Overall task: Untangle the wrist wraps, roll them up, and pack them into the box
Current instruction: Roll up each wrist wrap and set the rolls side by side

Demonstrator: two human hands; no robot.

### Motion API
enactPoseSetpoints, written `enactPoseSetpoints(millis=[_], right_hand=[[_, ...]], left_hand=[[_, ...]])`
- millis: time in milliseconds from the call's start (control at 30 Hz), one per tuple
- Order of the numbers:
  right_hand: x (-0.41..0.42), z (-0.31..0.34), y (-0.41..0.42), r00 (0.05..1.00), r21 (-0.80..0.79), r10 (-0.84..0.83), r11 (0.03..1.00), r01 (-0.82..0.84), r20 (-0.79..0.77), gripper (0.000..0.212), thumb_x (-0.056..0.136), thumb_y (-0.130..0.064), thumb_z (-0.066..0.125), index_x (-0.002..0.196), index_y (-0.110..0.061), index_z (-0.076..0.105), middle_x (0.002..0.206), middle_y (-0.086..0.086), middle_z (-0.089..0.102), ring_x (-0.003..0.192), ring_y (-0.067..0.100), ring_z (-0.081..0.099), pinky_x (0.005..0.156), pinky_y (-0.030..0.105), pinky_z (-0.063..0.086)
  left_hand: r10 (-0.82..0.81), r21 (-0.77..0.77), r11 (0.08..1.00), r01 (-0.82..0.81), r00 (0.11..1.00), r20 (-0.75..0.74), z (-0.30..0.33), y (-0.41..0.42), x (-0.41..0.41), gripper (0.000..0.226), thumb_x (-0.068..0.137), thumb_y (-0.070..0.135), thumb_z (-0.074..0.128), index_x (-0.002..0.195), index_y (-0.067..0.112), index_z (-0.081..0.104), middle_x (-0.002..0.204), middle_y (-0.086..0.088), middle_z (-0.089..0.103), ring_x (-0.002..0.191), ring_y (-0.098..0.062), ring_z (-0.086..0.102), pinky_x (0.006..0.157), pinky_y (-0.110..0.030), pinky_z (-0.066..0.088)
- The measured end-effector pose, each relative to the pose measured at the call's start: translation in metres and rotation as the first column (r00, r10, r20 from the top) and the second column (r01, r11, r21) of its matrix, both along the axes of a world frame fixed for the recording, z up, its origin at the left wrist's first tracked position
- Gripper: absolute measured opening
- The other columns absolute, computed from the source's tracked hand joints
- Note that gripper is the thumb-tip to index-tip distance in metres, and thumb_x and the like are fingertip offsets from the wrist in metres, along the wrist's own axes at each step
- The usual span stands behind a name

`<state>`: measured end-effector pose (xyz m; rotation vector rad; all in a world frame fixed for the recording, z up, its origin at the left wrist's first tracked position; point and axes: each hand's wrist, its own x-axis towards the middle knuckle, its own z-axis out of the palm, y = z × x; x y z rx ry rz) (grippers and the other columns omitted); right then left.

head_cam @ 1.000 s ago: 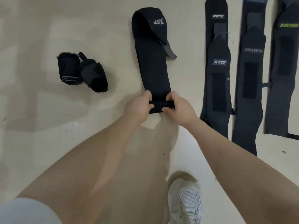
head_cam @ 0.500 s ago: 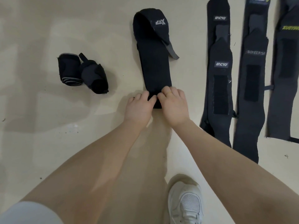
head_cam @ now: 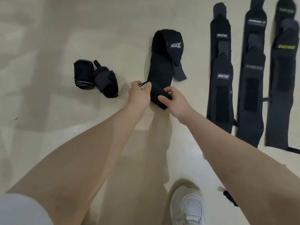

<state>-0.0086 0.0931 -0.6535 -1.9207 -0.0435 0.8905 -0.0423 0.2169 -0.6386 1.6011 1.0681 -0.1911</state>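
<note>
The wrist wrap's point(head_cam: 159, 73) near end hides behind both hands: left hand point(head_cam: 139, 95) pinches a thin loop, right hand point(head_cam: 174, 99) grips the rolled end; bare floor point(head_cam: 48, 111) lies left.

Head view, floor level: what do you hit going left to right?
Two rolled wraps → left hand → black wrap being rolled → right hand → flat wrap marked IIIICYO → flat wrap marked BOKEERSI → flat wrap marked XUEYING.

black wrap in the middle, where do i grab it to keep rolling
Grip the rolled near end of the black wrap, coming from the near side with a hand at each edge. The roll has begun there, and the flat strip runs away from you, with the folded-over end farthest.
</note>
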Motion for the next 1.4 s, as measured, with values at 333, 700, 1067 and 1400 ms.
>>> enactPoseSetpoints(millis=[333, 700, 1067, 1400], right_hand=[[-0.039, 0.074, 0.061, 0.844, 0.308, -0.195, 0.871, 0.383, -0.499, 0.017, 0.095, -0.025, 0.056, 0.103, -0.011, 0.059, 0.086, 0.001, 0.065, 0.082, 0.016, 0.062, 0.07, 0.026, 0.049], [-0.071, 0.13, 0.071, 0.97, 0.364, -0.058, 0.92, 0.144, -0.236, 0.027, 0.093, -0.008, 0.054, 0.113, -0.022, 0.064, 0.101, -0.003, 0.07, 0.087, 0.001, 0.062, 0.072, 0.011, 0.044], [-0.097, 0.038, 0.043, 0.413, -0.744, 0.899, 0.374, -0.553, 0.145, 0.041, 0.101, -0.037, 0.028, 0.136, -0.022, 0.042, 0.127, -0.002, 0.056, 0.13, 0.022, 0.037, 0.116, 0.045, -0.003], [-0.083, 0.054, 0.016, 0.74, -0.766, 0.585, 0.291, -0.573, -0.331, 0.035, 0.096, -0.028, 0.042, 0.125, -0.01, 0.051, 0.125, 0.009, 0.055, 0.108, 0.028, 0.054, 0.088, 0.035, 0.043]], left_hand=[[0.057, -0.145, 0.989, -0.031, 0.981, 0.184, 0.074, 0.029, -0.036, 0.029, 0.096, 0.024, 0.052, 0.121, 0.01, 0.056, 0.108, -0.006, 0.064, 0.1, -0.02, 0.062, 0.087, -0.032, 0.05], [-0.236, -0.15, 0.947, 0.285, 0.931, 0.277, 0.136, 0.084, -0.06, 0.012, 0.091, 0.015, 0.06, 0.102, 0.015, 0.061, 0.092, -0.001, 0.067, 0.077, -0.008, 0.066, 0.06, -0.016, 0.052], [-0.66, 0.342, 0.706, 0.619, 0.752, 0.001, 0.102, 0.118, -0.084, 0.038, 0.085, 0.021, 0.063, 0.121, 0.018, 0.049, 0.098, -0.001, 0.061, 0.085, -0.02, 0.06, 0.067, -0.034, 0.052], [-0.782, 0.551, 0.45, 0.703, 0.608, -0.137, 0.103, 0.125, -0.063, 0.043, 0.084, 0.022, 0.06, 0.125, 0.026, 0.052, 0.095, 0.001, 0.064, 0.087, -0.02, 0.058, 0.067, -0.033, 0.048]])
